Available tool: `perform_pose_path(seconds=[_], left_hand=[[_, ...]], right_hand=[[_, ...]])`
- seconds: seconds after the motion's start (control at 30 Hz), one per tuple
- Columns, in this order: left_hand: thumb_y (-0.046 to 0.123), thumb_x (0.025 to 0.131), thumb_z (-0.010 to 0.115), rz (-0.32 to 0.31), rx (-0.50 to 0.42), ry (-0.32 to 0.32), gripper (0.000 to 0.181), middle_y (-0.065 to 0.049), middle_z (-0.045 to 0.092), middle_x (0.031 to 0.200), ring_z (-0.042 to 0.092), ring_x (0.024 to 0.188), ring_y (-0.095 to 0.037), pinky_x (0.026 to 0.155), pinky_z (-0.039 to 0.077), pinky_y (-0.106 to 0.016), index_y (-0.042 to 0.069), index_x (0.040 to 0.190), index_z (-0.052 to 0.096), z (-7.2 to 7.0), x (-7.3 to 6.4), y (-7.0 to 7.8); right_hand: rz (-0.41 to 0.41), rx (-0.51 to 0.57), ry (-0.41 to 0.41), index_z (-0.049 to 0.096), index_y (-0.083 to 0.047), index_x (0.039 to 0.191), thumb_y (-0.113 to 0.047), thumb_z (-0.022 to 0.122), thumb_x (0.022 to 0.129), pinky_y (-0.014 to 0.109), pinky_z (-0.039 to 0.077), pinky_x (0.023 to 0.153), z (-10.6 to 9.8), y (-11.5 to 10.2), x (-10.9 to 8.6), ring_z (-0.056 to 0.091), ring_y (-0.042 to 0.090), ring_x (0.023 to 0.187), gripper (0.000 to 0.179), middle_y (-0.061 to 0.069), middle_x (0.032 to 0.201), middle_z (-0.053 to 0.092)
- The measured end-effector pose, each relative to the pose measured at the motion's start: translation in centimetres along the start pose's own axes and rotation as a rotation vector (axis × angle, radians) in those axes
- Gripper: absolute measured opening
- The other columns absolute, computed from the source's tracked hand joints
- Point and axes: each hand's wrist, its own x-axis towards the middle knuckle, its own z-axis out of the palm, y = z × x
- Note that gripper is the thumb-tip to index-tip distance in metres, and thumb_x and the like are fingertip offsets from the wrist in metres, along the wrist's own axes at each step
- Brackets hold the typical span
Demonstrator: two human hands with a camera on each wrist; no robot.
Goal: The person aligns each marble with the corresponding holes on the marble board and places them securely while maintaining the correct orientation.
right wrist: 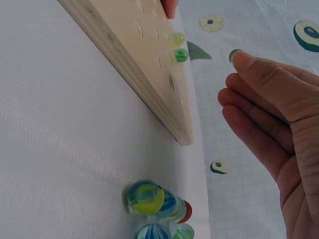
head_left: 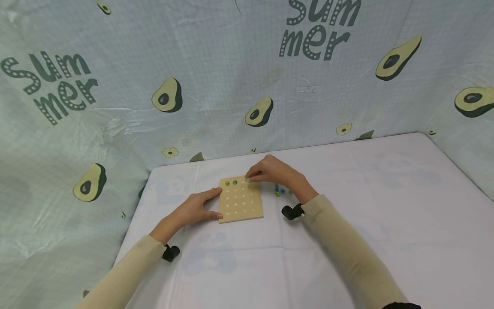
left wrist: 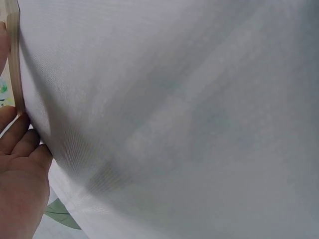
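Observation:
A square wooden board (head_left: 242, 201) with rows of round hollows lies flat on the table. Two green-yellow marbles, one of them a green marble (right wrist: 181, 55), sit in its far row. My left hand (head_left: 194, 207) rests against the board's left edge, thumb at the near corner and forefinger near the far one, spread wide. Over the far right part of the board, my right hand (head_left: 273, 170) pinches a small glass marble (head_left: 247, 179) between thumb and forefinger; the fingertips partly hide it. In the right wrist view, its other fingers are loosely bent.
Several loose glass marbles (head_left: 277, 193) lie on the white tablecloth (head_left: 247, 266) right of the board, partly behind the right wrist. A curtain (head_left: 216, 64) printed with avocados hangs behind the table and along its left side.

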Motion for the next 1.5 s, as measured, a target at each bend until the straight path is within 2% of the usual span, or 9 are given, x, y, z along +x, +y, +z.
perform_pose_path(seconds=[0.33, 0.57, 0.87, 1.1, 1.3, 1.5], left_hand=[[0.048, 0.081, 0.084, -0.029, 0.003, 0.0, 0.1, -0.014, 0.034, 0.162, 0.033, 0.149, -0.034, 0.119, 0.035, -0.051, 0.012, 0.16, 0.034, -0.1, 0.1, 0.2], [0.049, 0.08, 0.084, -0.048, 0.001, -0.001, 0.1, -0.014, 0.034, 0.162, 0.033, 0.149, -0.035, 0.118, 0.035, -0.052, 0.013, 0.16, 0.034, 0.0, 0.0, 0.2], [0.049, 0.08, 0.084, -0.046, 0.002, -0.003, 0.1, -0.014, 0.034, 0.162, 0.034, 0.149, -0.034, 0.118, 0.035, -0.052, 0.013, 0.16, 0.035, 0.1, 0.0, 0.1], [0.048, 0.08, 0.084, -0.048, -0.004, -0.002, 0.1, -0.014, 0.034, 0.162, 0.033, 0.149, -0.034, 0.118, 0.035, -0.051, 0.013, 0.16, 0.034, 0.0, 0.0, 0.3], [0.049, 0.081, 0.084, -0.055, -0.006, -0.009, 0.1, -0.014, 0.033, 0.162, 0.033, 0.149, -0.034, 0.119, 0.035, -0.052, 0.013, 0.16, 0.034, -0.1, 0.0, 0.3], [0.048, 0.081, 0.083, -0.05, -0.001, -0.01, 0.099, -0.015, 0.033, 0.162, 0.033, 0.149, -0.035, 0.118, 0.034, -0.052, 0.013, 0.16, 0.034, -0.2, -0.1, 0.3]], right_hand=[[0.114, 0.043, -0.001, 0.082, -0.013, 0.107, -0.02, 0.078, 0.092, 0.018, 0.057, 0.075, 0.4, 0.3, 0.7, 0.069, 0.0, 0.082, 0.017, -0.005, 0.098, 0.078], [0.131, 0.079, 0.003, 0.082, -0.011, 0.106, -0.02, 0.079, 0.091, 0.019, 0.057, 0.073, 1.3, 0.5, 1.2, 0.068, 0.002, 0.078, 0.018, -0.003, 0.096, 0.079], [0.256, 0.093, -0.021, 0.083, -0.015, 0.106, -0.024, 0.078, 0.092, 0.02, 0.055, 0.071, 2.3, 1.0, 1.5, 0.065, 0.001, 0.075, 0.017, -0.007, 0.094, 0.078], [0.277, 0.103, -0.039, 0.083, -0.016, 0.105, -0.024, 0.079, 0.091, 0.022, 0.057, 0.077, 2.3, 1.2, 2.1, 0.067, 0.003, 0.081, 0.016, -0.007, 0.095, 0.078], [0.287, 0.093, -0.07, 0.084, -0.016, 0.102, -0.023, 0.079, 0.091, 0.022, 0.056, 0.076, 2.1, 1.0, 2.7, 0.066, 0.003, 0.079, 0.014, -0.008, 0.093, 0.078], [0.3, 0.039, -0.129, 0.084, -0.016, 0.103, -0.024, 0.08, 0.09, 0.022, 0.056, 0.077, 1.7, 0.7, 3.5, 0.067, 0.005, 0.082, 0.016, -0.006, 0.096, 0.078]])
